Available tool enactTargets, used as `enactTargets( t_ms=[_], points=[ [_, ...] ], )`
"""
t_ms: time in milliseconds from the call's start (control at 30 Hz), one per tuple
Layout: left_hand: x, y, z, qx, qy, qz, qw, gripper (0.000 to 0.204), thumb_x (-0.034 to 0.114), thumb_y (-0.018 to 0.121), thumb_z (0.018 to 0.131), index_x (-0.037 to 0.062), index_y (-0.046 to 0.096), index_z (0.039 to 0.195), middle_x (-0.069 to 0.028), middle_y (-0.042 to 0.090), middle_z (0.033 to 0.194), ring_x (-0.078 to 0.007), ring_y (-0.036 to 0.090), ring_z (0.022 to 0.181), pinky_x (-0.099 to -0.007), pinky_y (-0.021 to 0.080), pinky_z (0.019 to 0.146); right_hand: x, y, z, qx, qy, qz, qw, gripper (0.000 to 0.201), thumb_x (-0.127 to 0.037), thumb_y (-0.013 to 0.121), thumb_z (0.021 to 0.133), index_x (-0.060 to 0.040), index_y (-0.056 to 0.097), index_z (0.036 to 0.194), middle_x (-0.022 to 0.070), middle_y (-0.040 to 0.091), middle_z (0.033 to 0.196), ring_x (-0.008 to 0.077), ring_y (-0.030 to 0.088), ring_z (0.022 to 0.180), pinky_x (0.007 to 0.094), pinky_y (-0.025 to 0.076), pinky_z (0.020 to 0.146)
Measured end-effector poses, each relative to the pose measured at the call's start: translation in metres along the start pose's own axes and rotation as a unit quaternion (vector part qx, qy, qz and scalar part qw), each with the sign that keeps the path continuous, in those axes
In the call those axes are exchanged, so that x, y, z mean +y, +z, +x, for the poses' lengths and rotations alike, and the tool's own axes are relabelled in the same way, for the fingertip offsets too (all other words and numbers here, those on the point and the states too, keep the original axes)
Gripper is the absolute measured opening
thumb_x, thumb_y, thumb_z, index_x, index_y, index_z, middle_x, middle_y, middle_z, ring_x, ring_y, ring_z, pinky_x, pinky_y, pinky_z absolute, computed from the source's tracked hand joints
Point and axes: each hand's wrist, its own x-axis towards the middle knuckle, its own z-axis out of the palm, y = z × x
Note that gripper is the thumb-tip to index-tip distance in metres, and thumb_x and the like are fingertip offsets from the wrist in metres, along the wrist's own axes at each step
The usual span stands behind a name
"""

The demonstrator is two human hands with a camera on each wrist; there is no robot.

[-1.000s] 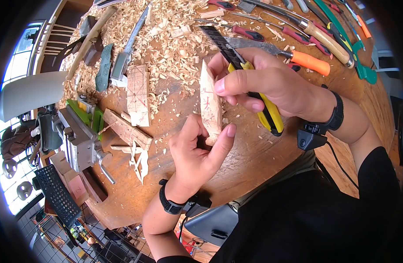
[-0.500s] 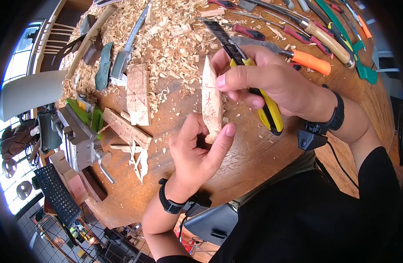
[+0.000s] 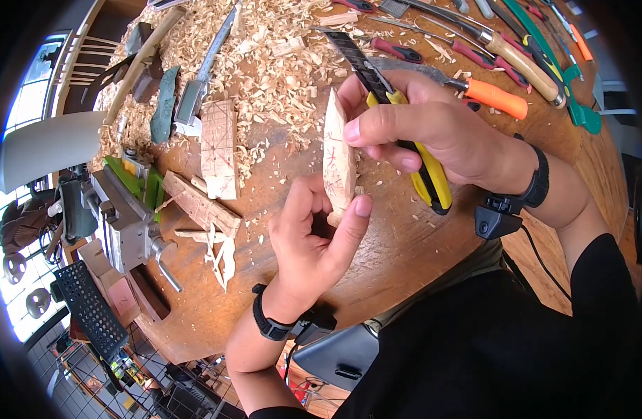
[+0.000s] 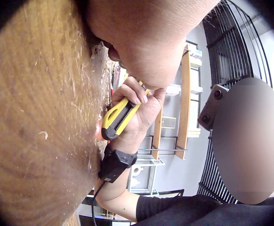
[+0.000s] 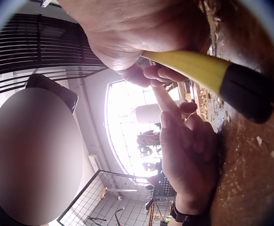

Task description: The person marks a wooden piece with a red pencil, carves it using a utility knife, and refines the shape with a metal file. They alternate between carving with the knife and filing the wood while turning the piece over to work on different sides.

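Note:
A pale carved piece of wood (image 3: 337, 162), pointed at its upper end and marked with red characters, stands nearly upright between the hands in the head view. My left hand (image 3: 308, 241) grips its lower end between thumb and curled fingers. My right hand (image 3: 439, 133) has its thumb and fingertips against the upper part. That same hand holds a yellow and black utility knife (image 3: 438, 183), its dark blade pointing up and away from the wood. The knife's handle (image 4: 120, 117) shows under the right palm in the left wrist view.
Wood shavings (image 3: 279, 84) heap across the far side of the table. Marked wood blocks (image 3: 219, 150) lie to the left, near a metal vise (image 3: 125, 230) and a digital caliper (image 3: 192, 101). Rasps and files, one with an orange handle (image 3: 495, 98), lie at the right.
The wood piece has turned slightly and its tip has shifted a little to the right. Both hands keep their holds, and the knife has tilted slightly.

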Motion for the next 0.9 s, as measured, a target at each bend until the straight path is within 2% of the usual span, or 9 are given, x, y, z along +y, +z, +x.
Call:
enactTargets(
  t_ms=[67,167,233,267,333,433,533,733,900],
  points=[
    [0.002,-0.003,0.000,-0.008,-0.019,-0.009,1.000,0.020,0.013,0.074,0.094,-0.0016,0.065,0.103,-0.0004,0.055,0.064,-0.0047,0.047,0.054,-0.0224,0.037,0.051,0.001,0.000,0.000,0.001,-0.008,-0.001,1.000,0.021,-0.024,0.071,0.090,-0.0057,0.065,0.097,0.0000,0.061,0.075,0.0028,0.044,0.051,0.0189,0.033,0.049],
    [0.002,-0.007,0.000,-0.034,0.004,-0.005,0.999,0.026,0.016,0.063,0.101,-0.0045,0.065,0.116,-0.0013,0.056,0.066,-0.0061,0.050,0.057,-0.0221,0.038,0.055,0.002,0.000,0.000,-0.001,-0.016,0.007,1.000,0.019,-0.022,0.072,0.090,-0.0053,0.065,0.097,-0.0002,0.061,0.075,0.0025,0.044,0.051,0.0188,0.033,0.048],
    [0.002,-0.007,-0.001,-0.045,-0.018,-0.032,0.998,0.039,0.025,0.050,0.107,-0.0063,0.064,0.125,-0.0012,0.055,0.066,-0.0074,0.050,0.058,-0.0230,0.039,0.056,0.002,0.001,0.001,-0.002,-0.010,0.002,1.000,0.021,-0.021,0.073,0.090,-0.0053,0.064,0.100,0.0000,0.059,0.074,0.0019,0.043,0.051,0.0180,0.032,0.047],
    [0.004,-0.008,-0.001,-0.045,-0.018,-0.031,0.998,0.039,0.025,0.050,0.107,-0.0063,0.064,0.125,-0.0012,0.055,0.066,-0.0074,0.050,0.058,-0.0230,0.039,0.056,0.002,0.001,0.001,-0.003,-0.005,-0.003,1.000,0.023,-0.020,0.073,0.090,-0.0052,0.062,0.104,0.0002,0.057,0.074,0.0014,0.042,0.050,0.0172,0.031,0.046],
    [0.010,-0.008,0.001,-0.061,-0.032,0.000,0.998,0.063,0.042,0.032,0.110,-0.0104,0.062,0.128,-0.0028,0.057,0.068,-0.0073,0.046,0.055,-0.0225,0.033,0.052,0.002,0.002,0.001,0.003,-0.003,-0.001,1.000,0.023,-0.020,0.073,0.090,-0.0054,0.062,0.104,0.0001,0.056,0.074,0.0013,0.042,0.050,0.0171,0.031,0.046],
    [0.011,-0.006,0.000,-0.052,-0.039,0.016,0.998,0.065,0.043,0.028,0.110,-0.0104,0.063,0.125,-0.0035,0.057,0.068,-0.0073,0.045,0.054,-0.0229,0.032,0.052,0.002,0.002,0.001,0.010,0.000,0.000,1.000,0.023,-0.019,0.073,0.090,-0.0056,0.062,0.105,0.0001,0.056,0.073,0.0014,0.042,0.051,0.0170,0.031,0.046],
    [0.009,-0.010,0.001,-0.059,-0.035,-0.019,0.997,0.051,0.033,0.037,0.110,-0.0071,0.064,0.128,-0.0013,0.053,0.065,-0.0084,0.050,0.057,-0.0253,0.038,0.053,0.002,0.002,0.000,0.014,0.000,0.000,1.000,0.023,-0.019,0.072,0.090,-0.0057,0.062,0.106,0.0002,0.056,0.074,0.0014,0.042,0.051,0.0170,0.031,0.046],
    [0.006,-0.010,-0.001,-0.054,-0.031,-0.018,0.998,0.049,0.031,0.038,0.111,-0.0063,0.064,0.128,-0.0025,0.057,0.068,-0.0090,0.055,0.058,-0.0250,0.042,0.054,0.002,0.002,0.000,0.018,0.000,-0.002,1.000,0.023,-0.018,0.071,0.091,-0.0056,0.062,0.108,0.0005,0.057,0.074,0.0016,0.043,0.051,0.0170,0.031,0.046],
    [0.002,-0.003,-0.001,0.002,-0.047,-0.084,0.995,0.035,0.026,0.044,0.111,-0.0031,0.060,0.124,-0.0028,0.063,0.076,-0.0058,0.051,0.057,-0.0218,0.039,0.053,0.001,0.000,0.000,0.000,0.004,-0.018,1.000,0.025,-0.019,0.071,0.090,-0.0025,0.062,0.105,0.0021,0.062,0.077,0.0038,0.045,0.050,0.0193,0.035,0.048]
  ],
)
